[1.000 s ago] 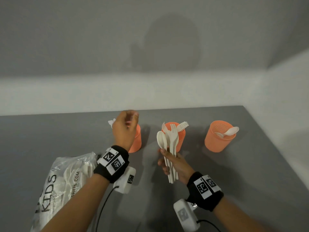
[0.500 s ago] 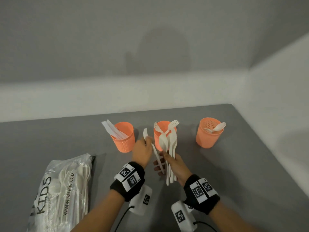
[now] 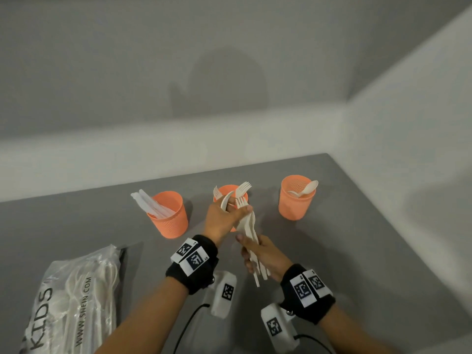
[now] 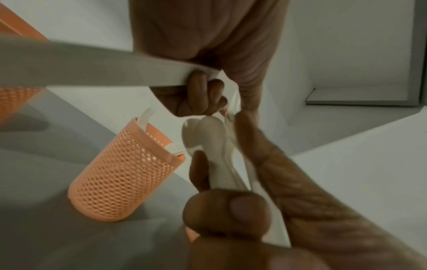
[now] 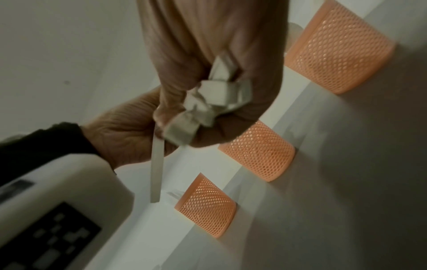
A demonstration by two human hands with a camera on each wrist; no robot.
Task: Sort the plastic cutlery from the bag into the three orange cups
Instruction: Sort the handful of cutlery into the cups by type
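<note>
Grey tabletop [image 3: 357, 251] meets pale walls in a corner. Three orange mesh cups stand in a row on it: the left cup [image 3: 169, 215] holds knives [image 3: 150, 204], the middle cup [image 3: 228, 190] holds forks, the right cup [image 3: 296, 203] holds a spoon [image 3: 307, 189]. My right hand [image 3: 263, 258] is closed around the handles of a bundle of white cutlery [image 3: 249, 226], held upright in front of the middle cup. My left hand [image 3: 223, 217] reaches across to the bundle's top, thumb and fingers pinching a spoon there. Near my left forearm lies the clear plastic bag [image 3: 76, 300], more cutlery inside.
</note>
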